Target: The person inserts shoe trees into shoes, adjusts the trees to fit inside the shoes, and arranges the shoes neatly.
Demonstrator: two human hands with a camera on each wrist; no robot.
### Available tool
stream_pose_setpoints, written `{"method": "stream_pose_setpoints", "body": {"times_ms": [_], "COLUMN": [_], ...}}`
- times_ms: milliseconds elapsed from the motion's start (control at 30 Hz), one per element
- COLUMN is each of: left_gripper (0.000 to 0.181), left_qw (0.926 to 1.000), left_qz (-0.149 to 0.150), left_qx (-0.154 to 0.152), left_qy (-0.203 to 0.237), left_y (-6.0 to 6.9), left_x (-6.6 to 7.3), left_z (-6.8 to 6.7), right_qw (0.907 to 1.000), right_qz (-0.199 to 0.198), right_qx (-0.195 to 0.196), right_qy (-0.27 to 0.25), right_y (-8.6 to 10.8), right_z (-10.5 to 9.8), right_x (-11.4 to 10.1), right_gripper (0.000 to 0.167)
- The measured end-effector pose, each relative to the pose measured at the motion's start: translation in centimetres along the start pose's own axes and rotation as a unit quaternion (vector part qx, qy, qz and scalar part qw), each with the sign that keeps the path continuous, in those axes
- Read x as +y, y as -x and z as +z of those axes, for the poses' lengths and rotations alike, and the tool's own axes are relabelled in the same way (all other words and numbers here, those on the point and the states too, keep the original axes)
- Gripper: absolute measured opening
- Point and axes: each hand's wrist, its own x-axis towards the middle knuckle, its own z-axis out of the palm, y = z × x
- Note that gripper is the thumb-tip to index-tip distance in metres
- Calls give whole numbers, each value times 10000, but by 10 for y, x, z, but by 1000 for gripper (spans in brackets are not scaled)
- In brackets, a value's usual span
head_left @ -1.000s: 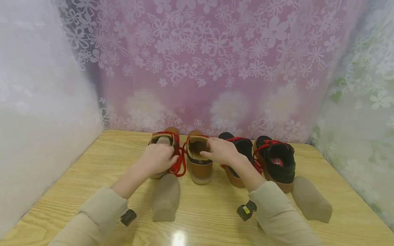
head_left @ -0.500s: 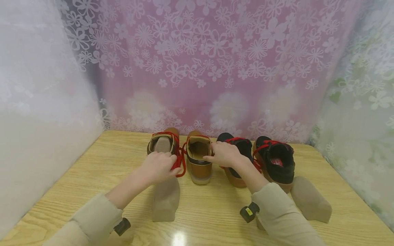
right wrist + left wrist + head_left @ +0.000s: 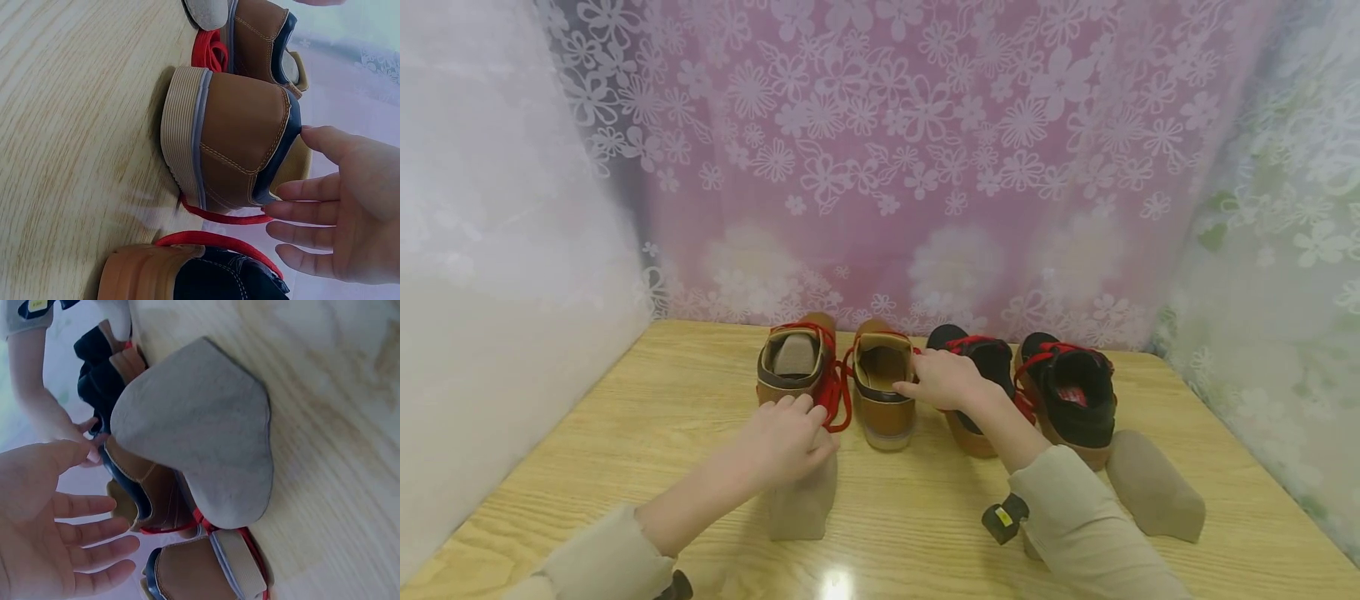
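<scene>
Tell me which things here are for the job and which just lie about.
Seemingly for the job: left brown shoe, its insert, right brown shoe, loose insert near left hand.
Seemingly just lying about: black shoes, insert beside them.

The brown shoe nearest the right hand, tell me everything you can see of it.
The brown shoe looks like smooth leather, with stitched seams, a dark collar, a pale ribbed sole and red laces. It stands upright on the wooden table, heel nearest in the head view, between the other brown shoe and a black shoe. Its opening faces up, showing tan lining. The right hand is at its collar, the thumb apparently touching it.
</scene>
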Motion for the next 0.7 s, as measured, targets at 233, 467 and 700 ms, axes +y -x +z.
{"method": "stream_pose_setpoints", "body": {"times_ms": [233,467,700], "left_gripper": [42,60,67], "left_qw": [9994,9956,9957], "left_qz": [-162,-122,169], "left_qx": [-279,-750,-833], "left_qy": [112,547,375], "left_y": [10,18,23], "left_x": [10,18,24], "left_z": [0,4,14], "right_qw": [9999,9998,9998], "right_qz": [41,51,18], "right_qx": [-99,-174,-203], "right_qy": [1,-44,-65], "right_y": [-1,-1,0], "right_z": [0,0,-2], "right_x": [-1,-1,-1], "right_gripper": [35,35,36]}}
